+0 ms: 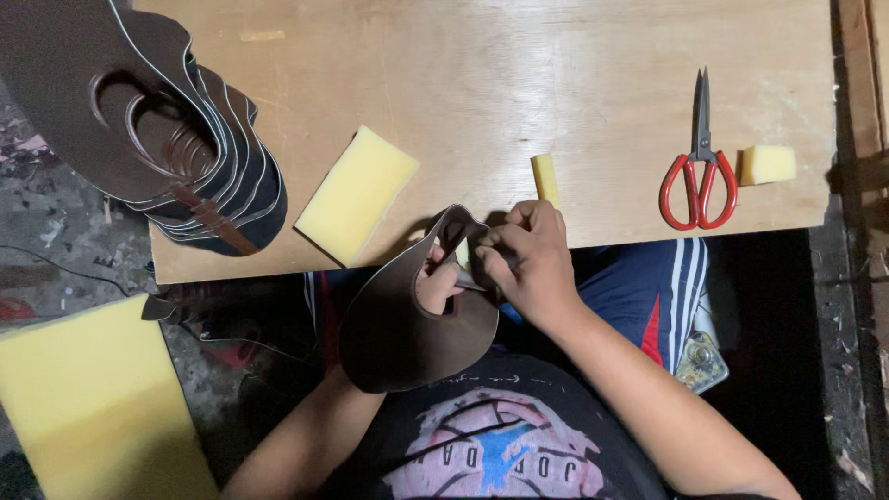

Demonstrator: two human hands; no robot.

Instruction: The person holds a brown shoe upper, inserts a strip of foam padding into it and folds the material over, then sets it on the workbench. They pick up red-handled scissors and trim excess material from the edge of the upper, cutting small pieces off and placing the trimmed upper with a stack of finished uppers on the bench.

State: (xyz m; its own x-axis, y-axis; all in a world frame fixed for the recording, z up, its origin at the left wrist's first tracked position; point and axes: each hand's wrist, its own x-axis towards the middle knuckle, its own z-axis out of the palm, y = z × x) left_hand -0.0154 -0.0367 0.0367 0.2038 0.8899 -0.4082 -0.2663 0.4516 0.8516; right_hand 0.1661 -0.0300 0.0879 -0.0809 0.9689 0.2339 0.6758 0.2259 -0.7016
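Observation:
I hold a dark brown cut leather shoe-upper piece (394,324) over my lap at the near edge of the wooden board (556,74). My left hand (437,282) is mostly hidden behind the piece, its fingers showing through the opening. My right hand (523,259) pinches the piece's upper edge by the opening. A small yellow foam strip (545,178) lies on the board just beyond my right hand.
A stack of several similar brown leather pieces (157,120) lies at the board's left. A yellow foam block (356,193) sits beside it. Red-handled scissors (699,171) and a small foam cube (767,164) lie at the right. A large foam sheet (93,407) lies on the floor at left.

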